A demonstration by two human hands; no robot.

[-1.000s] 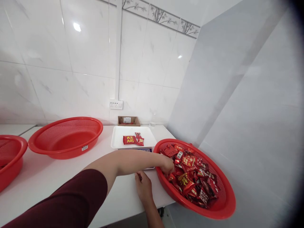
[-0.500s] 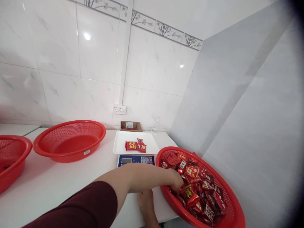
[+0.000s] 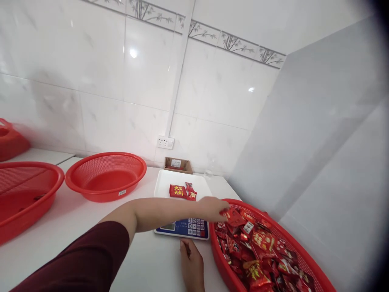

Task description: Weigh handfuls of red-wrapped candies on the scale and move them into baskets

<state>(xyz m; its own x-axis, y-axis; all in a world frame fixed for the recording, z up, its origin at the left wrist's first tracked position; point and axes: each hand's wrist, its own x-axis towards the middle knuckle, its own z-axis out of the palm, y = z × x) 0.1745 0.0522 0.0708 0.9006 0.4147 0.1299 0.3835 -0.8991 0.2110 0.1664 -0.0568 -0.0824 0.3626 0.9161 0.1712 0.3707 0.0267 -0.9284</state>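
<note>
My left hand [image 3: 212, 209] reaches across from the left, over the right side of the scale and the near rim of a red basket [image 3: 217, 255]. Its fingers are closed, with a small red snack packet [image 3: 225, 212] showing at the tips. Many red snack packets [image 3: 261, 241] fill this basket. Behind my left forearm, a white tray [image 3: 164, 180] on the digital scale [image 3: 182, 230] carries a large red packet [image 3: 178, 191] and a few smaller ones [image 3: 191, 195]. My right hand [image 3: 192, 259] rests loosely curled on the table in front of the scale, nothing visible in it.
Two more red baskets stand to the left, one [image 3: 106, 194] by the wall and another [image 3: 45, 198] at the left edge. A small cardboard box [image 3: 178, 165] and a clear plastic item [image 3: 208, 172] are behind the tray. A grey wall [image 3: 319, 162] bounds the right.
My left hand has risen from among the packets to the basket's near rim, back toward the tray. My right hand shows more fully now. The camera view has turned left.
</note>
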